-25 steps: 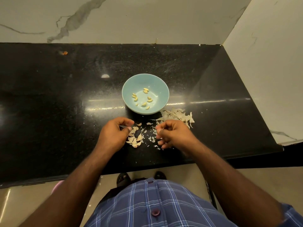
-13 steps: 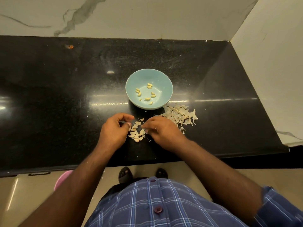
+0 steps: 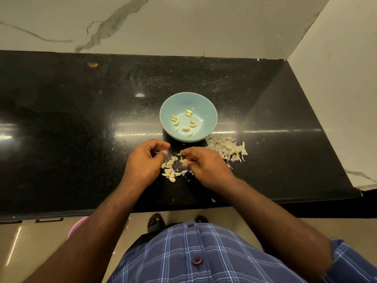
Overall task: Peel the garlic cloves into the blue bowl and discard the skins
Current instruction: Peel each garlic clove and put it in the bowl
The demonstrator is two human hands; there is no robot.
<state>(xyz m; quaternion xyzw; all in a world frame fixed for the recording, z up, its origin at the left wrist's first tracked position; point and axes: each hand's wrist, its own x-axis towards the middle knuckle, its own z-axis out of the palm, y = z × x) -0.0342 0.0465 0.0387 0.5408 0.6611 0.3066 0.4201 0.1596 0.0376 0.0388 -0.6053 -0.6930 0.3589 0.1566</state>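
The left hand (image 3: 145, 162) is hovering with fingers curled and nothing visible between them, just left of the unpeeled garlic cloves (image 3: 169, 169) lying in a small pale heap on the black bench (image 3: 61, 119). These cloves are looking light, firm and papery-skinned, so pinching one at its pointed tip is probably best. The right hand (image 3: 204, 166) is pinching a clove (image 3: 183, 160), while yellowish peeled cloves (image 3: 184, 123) are sitting in the blue bowl (image 3: 210, 111) and brittle skins (image 3: 226, 149) are piling beside it.

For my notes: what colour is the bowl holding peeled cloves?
Light blue bowl, seen best in the head view.
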